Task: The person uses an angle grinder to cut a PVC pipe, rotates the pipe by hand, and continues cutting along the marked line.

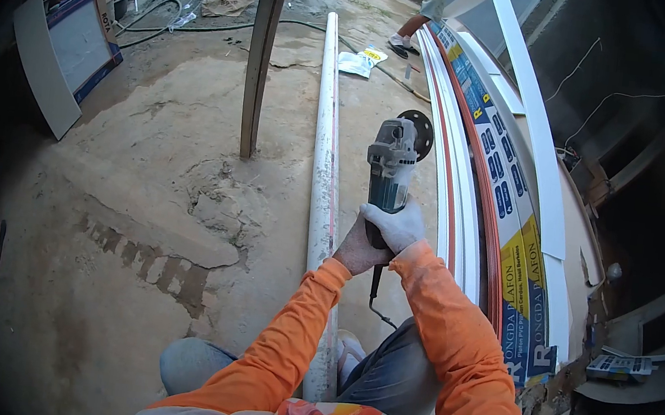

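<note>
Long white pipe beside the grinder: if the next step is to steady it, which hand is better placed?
Probably the left hand: it is nearer the pipe, with its forearm crossing over it. The right hand is farther from it, across the grinder. Both are on the grinder, so one must let go.

Both orange-sleeved arms reach forward, bent inward so the left hand [356, 249] and right hand [399, 225] meet, fingers curled.

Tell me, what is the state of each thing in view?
Angle grinder: held by left hand and right hand, disc fitted
Long pipe: lying on the ground, dirty
Brown post: upright
Hose: lying in curves
Plastic bag: on the ground, crumpled
Long white panels: lying side by side
</note>
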The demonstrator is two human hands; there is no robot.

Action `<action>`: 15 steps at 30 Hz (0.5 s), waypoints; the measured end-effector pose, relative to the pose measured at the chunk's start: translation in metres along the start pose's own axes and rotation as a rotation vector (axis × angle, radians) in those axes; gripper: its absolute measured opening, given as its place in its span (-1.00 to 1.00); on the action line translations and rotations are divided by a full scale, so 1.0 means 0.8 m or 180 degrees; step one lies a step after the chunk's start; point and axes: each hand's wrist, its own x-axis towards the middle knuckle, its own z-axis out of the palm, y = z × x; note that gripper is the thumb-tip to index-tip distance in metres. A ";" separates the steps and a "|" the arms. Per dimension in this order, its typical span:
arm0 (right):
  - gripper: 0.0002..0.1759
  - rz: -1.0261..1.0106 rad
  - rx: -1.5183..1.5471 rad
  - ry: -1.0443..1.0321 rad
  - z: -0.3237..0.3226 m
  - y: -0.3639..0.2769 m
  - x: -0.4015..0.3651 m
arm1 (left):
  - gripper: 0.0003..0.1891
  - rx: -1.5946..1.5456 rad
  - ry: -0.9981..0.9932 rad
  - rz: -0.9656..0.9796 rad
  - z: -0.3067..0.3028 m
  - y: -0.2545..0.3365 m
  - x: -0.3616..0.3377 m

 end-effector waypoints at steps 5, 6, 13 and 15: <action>-0.26 0.0006 -0.0336 0.0160 -0.004 -0.027 -0.014 | -0.07 0.0302 -0.0068 -0.0059 -0.003 0.001 0.002; -0.26 0.0012 -0.0337 0.0164 -0.004 -0.029 -0.016 | -0.07 0.0355 -0.0110 -0.0129 -0.005 -0.002 0.002; -0.26 0.0066 -0.0406 0.0003 -0.005 -0.029 -0.019 | -0.32 0.0742 -0.0780 -0.0702 -0.070 0.014 -0.010; -0.27 0.0084 -0.0306 -0.0135 0.001 -0.026 -0.020 | -0.42 0.0108 -0.0878 -0.0329 -0.100 -0.004 -0.008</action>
